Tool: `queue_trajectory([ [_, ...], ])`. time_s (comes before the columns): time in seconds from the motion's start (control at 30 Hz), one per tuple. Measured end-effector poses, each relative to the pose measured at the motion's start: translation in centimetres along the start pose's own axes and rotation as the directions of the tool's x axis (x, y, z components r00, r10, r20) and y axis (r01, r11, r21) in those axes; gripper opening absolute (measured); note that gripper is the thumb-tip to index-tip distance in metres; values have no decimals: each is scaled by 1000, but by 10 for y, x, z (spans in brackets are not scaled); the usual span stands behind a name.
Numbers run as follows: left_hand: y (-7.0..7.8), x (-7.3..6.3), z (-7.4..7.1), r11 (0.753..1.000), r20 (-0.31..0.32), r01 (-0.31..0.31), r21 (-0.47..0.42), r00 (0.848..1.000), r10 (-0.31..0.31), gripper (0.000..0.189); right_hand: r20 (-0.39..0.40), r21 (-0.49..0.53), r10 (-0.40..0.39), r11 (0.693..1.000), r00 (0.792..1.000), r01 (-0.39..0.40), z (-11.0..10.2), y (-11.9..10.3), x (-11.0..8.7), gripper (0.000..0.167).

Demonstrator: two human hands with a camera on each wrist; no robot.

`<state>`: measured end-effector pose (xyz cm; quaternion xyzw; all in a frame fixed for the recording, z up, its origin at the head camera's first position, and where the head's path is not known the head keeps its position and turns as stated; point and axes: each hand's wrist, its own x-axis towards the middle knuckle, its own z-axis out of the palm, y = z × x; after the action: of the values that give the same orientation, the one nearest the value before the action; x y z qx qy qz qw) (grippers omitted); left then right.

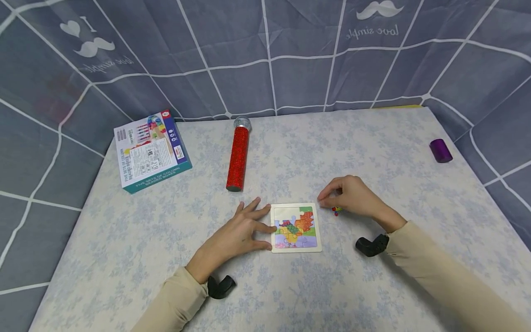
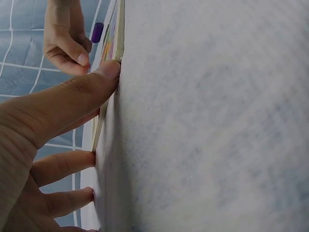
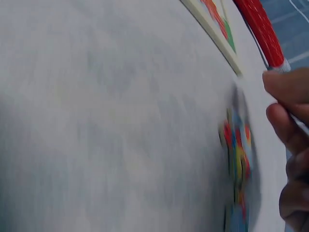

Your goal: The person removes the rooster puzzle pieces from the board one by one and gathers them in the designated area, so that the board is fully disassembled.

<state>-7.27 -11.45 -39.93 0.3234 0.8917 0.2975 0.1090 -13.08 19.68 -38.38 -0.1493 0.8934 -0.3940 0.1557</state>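
Left hand [image 1: 238, 235], head view: fingers spread, touching left edge of puzzle [image 1: 296, 230], which lies between hands; right hand [image 1: 352, 196] off its far right corner, fingertips close together. Left wrist: thumb on puzzle's edge. Right wrist: pieces [image 3: 236, 150] right of puzzle; cannot tell if one's pinched.

Left sleeve [image 1: 172, 299] and right sleeve [image 1: 439, 272]: long, plain beige cloth, lightly creased, reaching the wrists. Left camera [image 1: 221, 287] and right camera [image 1: 372, 246]: black, compact, rounded, bent in an elbow shape, each at the wrist's inner side.
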Motion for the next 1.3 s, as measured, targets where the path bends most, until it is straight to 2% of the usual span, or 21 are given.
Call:
queue_trajectory([
  [0.1, 0, 0, 0, 1000, 0, -1, 0, 1000, 1, 42, 70, 40, -86, 996, 994, 84, 10, -5, 6, 10],
  [0.2, -1, 0, 0, 1000, 1, -5, -2, 1000, 5, 42, 140, 77, -163, 985, 977, 153, 19, -8, 12, 12],
  [0.37, -2, 0, 2, 1000, 4, -3, -13, 1000, 3, 41, 205, 85, -231, 972, 951, 218, 28, -9, 20, 16],
  [0.5, -2, -1, 2, 1000, 13, 3, -17, 1000, -3, 41, 225, 58, -271, 963, 936, 265, 29, -12, 22, 19],
  [0.63, -1, 0, 1, 1000, 14, 2, -12, 1000, -2, 42, 226, -45, -317, 941, 921, 335, 28, -16, 23, 24],
  [0.8, -1, 0, 0, 1000, 16, -3, -3, 1000, 3, 42, 246, -214, -355, 888, 902, 407, 30, -24, 24, 27],
  [0.9, -1, 0, -1, 1000, 24, -1, 3, 1000, 1, 42, 278, -308, -386, 831, 879, 462, 33, -27, 24, 27],
  [1.0, 0, -1, -2, 1000, 36, -3, 17, 999, 2, 42, 307, -363, -424, 776, 852, 517, 35, -28, 24, 24],
  [1.07, 0, -1, -3, 1000, 45, -6, 29, 999, 5, 43, 313, -369, -443, 758, 840, 538, 35, -27, 24, 23],
  [1.17, 1, -1, -3, 999, 53, -9, 41, 999, 7, 43, 306, -333, -436, 784, 847, 524, 34, -26, 23, 21],
  [1.3, 0, -1, -3, 999, 49, -6, 39, 999, 4, 43, 298, -266, -376, 850, 878, 454, 30, -25, 21, 17],
])
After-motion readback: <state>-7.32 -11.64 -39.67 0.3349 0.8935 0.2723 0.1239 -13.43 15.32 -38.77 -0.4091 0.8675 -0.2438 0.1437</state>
